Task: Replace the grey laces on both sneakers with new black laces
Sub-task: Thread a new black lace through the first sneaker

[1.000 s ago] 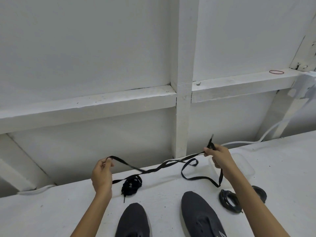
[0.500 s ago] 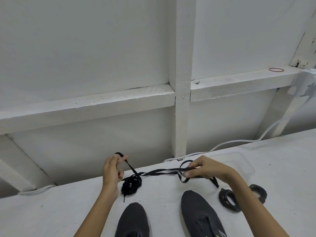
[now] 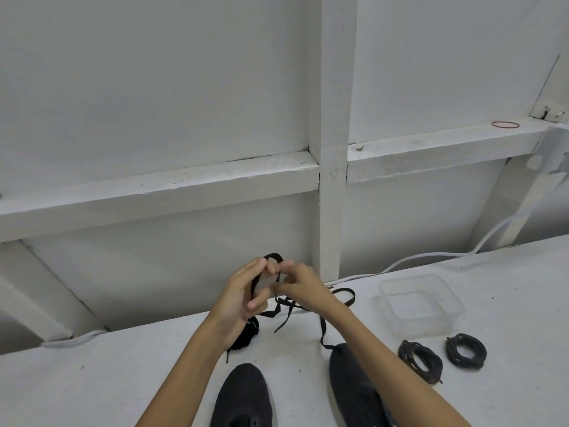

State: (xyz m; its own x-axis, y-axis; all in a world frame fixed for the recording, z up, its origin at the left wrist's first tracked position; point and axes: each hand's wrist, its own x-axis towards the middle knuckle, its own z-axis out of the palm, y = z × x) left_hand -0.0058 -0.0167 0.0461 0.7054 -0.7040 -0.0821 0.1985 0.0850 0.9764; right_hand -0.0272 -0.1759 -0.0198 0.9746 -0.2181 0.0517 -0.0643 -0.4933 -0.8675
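Left hand (image 3: pixel 243 297) and right hand (image 3: pixel 303 286) meet above the counter (image 3: pixel 92 380), fingers (image 3: pixel 257 300) curled, pinching one black lace (image 3: pixel 275 257). Its loose strands hang to the counter, one reaching the toe of the right sneaker (image 3: pixel 354 392). Two coiled laces (image 3: pixel 420 360) lie right of that sneaker, near a clear container (image 3: pixel 455 306).

Sneakers (image 3: pixel 243 396) cut by bottom edge; fingertips (image 3: pixel 288 267) motion-blurred.
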